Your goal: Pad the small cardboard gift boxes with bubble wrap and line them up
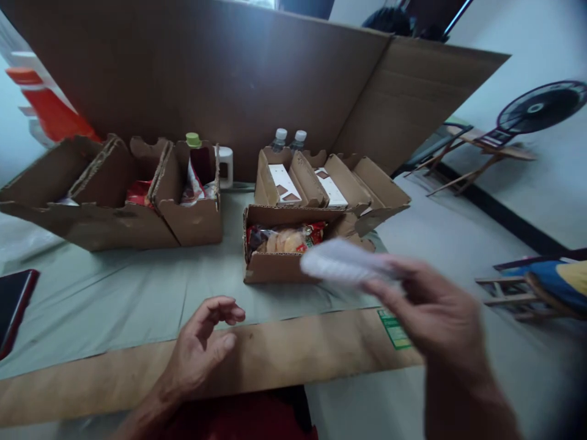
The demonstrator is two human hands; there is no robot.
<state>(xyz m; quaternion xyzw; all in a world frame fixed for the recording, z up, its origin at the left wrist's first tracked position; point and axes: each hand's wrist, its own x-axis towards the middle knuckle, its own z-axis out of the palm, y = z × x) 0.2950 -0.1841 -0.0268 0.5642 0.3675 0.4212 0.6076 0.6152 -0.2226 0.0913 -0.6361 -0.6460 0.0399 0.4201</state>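
My right hand point(435, 305) grips one end of a whitish oblong thing point(339, 261), held in the air at the right end of a small cardboard box. Motion blurs it; faint ridges show on its side, but its kind I cannot make out. Inside that cardboard box point(279, 267) lie a clear bag of pale round food point(285, 241) and red-and-dark packets point(315, 233). My left hand point(204, 342) hovers above the brown strip at the table's front edge, holding nothing, with thumb and curved fingers apart.
Cardboard bins point(123, 223) with packets and a green-capped bottle point(194, 140) stand left. More bins point(385, 211), two holding white boxes point(285, 184), stand behind the small box. A tall cardboard screen point(220, 73) closes the back. A phone-like dark slab point(16, 308) lies left.
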